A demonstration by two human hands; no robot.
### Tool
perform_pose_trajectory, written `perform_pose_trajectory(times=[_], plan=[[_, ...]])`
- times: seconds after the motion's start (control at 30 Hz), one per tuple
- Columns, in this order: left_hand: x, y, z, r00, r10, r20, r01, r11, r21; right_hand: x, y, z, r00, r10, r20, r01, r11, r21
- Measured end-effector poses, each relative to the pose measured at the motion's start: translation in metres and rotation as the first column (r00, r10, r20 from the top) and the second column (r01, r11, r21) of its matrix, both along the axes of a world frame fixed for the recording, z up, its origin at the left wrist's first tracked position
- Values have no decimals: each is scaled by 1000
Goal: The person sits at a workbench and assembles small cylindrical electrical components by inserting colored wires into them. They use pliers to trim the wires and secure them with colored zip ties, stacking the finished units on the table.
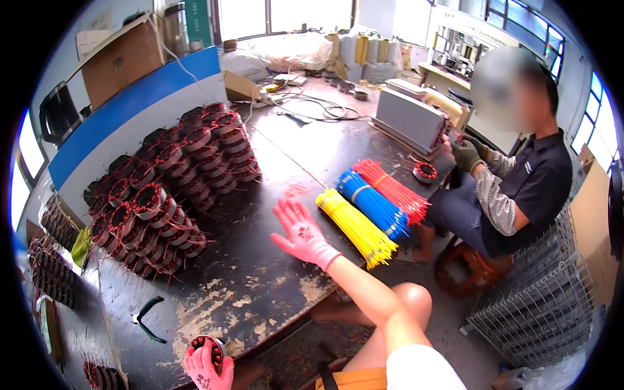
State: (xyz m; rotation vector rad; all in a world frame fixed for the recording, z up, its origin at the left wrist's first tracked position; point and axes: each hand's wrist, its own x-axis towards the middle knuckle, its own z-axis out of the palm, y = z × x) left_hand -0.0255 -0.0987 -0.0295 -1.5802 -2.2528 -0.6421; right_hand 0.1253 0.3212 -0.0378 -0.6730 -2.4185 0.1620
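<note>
Near the front edge of the worktable (260,273), my left hand (207,372), in a pink glove, is closed around a wound motor stator (214,350) with dark red inside its ring. My right hand (302,233), also gloved in pink, reaches over the dark tabletop with fingers spread and nothing in them. Just beyond its fingers lies a small scatter of thin red bits (297,189). To its right are a bundle of yellow wires (357,227), a bundle of blue wires (372,203) and a bundle of red wires (393,188), each banded.
Stacked stators (175,175) rise at the left against a blue and white panel (143,107). Pliers (149,320) lie left of my left hand. At right, a seated co-worker (513,175) works beside a grey box (409,120), with a single stator (425,171) nearby. A wire cage (533,305) stands behind.
</note>
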Motion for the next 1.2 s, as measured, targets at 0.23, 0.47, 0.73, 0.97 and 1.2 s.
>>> perform_pose_trajectory(times=[0.23,0.47,0.73,0.97,1.2], plan=[[8,1,20,983,-72,170,84,994,-65,54,-46,19,991,-97,-88,98,995,5],[18,20,50,924,-294,243,313,949,-42,217,-89,71,691,-692,209,721,642,-262],[42,68,41,950,-292,114,296,955,-13,243,-80,39,826,-558,85,446,553,-704],[25,54,35,930,-335,150,348,935,-71,244,-116,83,744,-606,-283,-23,400,-916],[39,31,93,945,-327,19,324,940,106,164,-197,122,899,-132,-419,-354,345,-869]])
